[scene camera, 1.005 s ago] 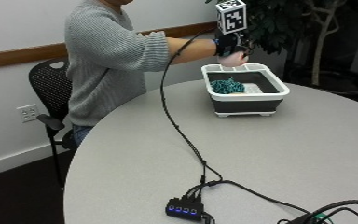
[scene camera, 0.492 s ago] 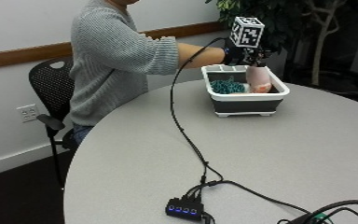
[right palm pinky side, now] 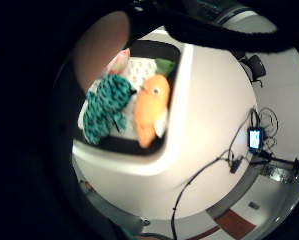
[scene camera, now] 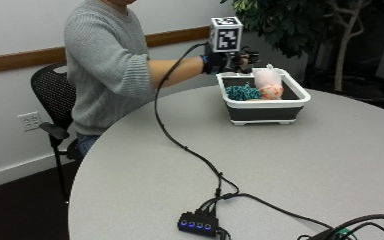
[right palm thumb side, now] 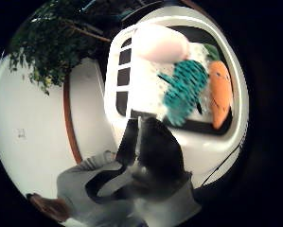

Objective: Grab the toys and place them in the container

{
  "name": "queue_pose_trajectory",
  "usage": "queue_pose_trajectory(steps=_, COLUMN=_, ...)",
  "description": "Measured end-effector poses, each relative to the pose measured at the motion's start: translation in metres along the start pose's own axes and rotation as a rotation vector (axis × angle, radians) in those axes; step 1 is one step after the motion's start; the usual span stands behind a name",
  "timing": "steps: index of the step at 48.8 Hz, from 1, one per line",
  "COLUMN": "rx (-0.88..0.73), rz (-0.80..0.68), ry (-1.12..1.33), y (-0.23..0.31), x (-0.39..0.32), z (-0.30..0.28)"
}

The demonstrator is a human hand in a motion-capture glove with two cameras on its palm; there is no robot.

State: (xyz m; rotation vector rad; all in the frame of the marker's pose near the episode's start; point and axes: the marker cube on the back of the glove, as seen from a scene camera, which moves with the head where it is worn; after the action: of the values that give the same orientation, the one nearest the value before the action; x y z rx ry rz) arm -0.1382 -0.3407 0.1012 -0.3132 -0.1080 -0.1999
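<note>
1. On the left we see a black office chair (scene camera: 51, 107) beside a white wall with a wooden rail (scene camera: 19, 59), and a wall socket (scene camera: 29, 121) low on the wall.
2. A person in a grey knitted sweater (scene camera: 109, 60) sits on this chair, at a round grey table (scene camera: 179, 190) with a plain surface.
3. A black cable (scene camera: 179, 145) runs from the gloved arm over the table to a small black hub (scene camera: 197, 221) with blue lights, near the front edge.
4. The gloved right hand (scene camera: 235, 61) is in the air just beside the far left corner of the container (scene camera: 265, 106), a white tub with dark sides; we cannot tell from the pictures if its fingers are curled or relaxed, and we see nothing in them.
5. The toys lie inside the container: a teal knitted toy (scene camera: 243, 92), an orange plush toy (right palm pinky side: 150, 109) with an eye, touching it, and a pale pink toy (scene camera: 268, 78) at the far side.
6. In the palm views the teal toy lies between the pink one and the orange one, on the white bottom of the tub.
7. Behind the container, on the right, a leafy indoor tree (scene camera: 298, 25) stands on the floor.
8. We find no writing that can be read.
</note>
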Motion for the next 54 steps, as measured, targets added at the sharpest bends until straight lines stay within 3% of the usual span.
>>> queue_pose_trajectory(steps=10, rx=0.105, rz=0.061, ry=0.133, y=0.124, x=0.059, z=-0.015)
queue_pose_trajectory(steps=18, rx=0.107, rz=0.189, ry=0.259, y=0.184, x=0.080, z=-0.004)
queue_pose_trajectory(steps=30, rx=0.117, rz=0.154, ry=0.192, y=0.268, x=0.041, z=0.048)
queue_pose_trajectory(steps=37, rx=0.150, rz=0.249, ry=0.241, y=0.321, x=0.025, z=0.095)
queue_pose_trajectory(steps=46, rx=0.045, rz=0.318, ry=0.196, y=0.366, x=0.021, z=0.146)
queue_pose_trajectory(steps=54, rx=0.047, rz=0.344, ry=0.186, y=0.375, x=0.022, z=0.154)
